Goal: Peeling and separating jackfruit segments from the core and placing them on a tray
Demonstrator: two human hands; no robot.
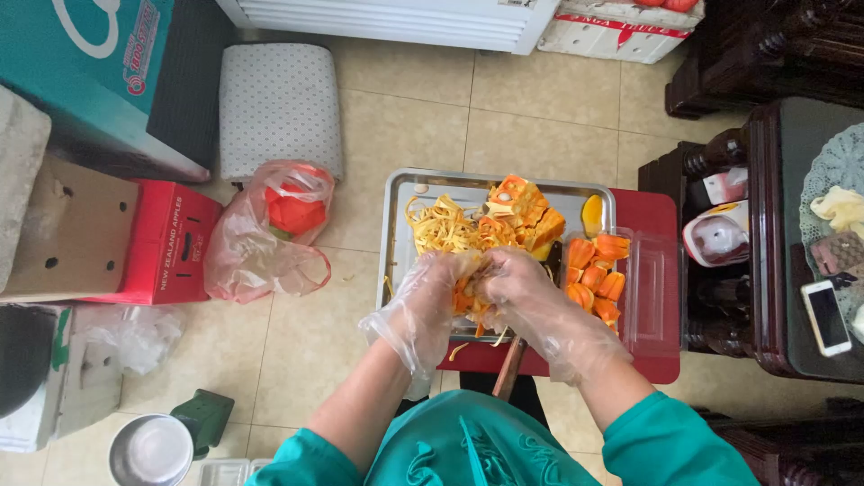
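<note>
Head view: our clear-gloved left hand (430, 290) and right hand (515, 286) clutch an orange jackfruit chunk (466, 297), mostly hidden, above the metal tray (393, 236).

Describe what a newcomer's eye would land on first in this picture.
Two hands in clear plastic gloves, left hand and right hand, pull apart orange fruit flesh over a rectangular metal tray at centre. Beside it on the right, a clear plastic box holds bright orange fruit pods.
</note>
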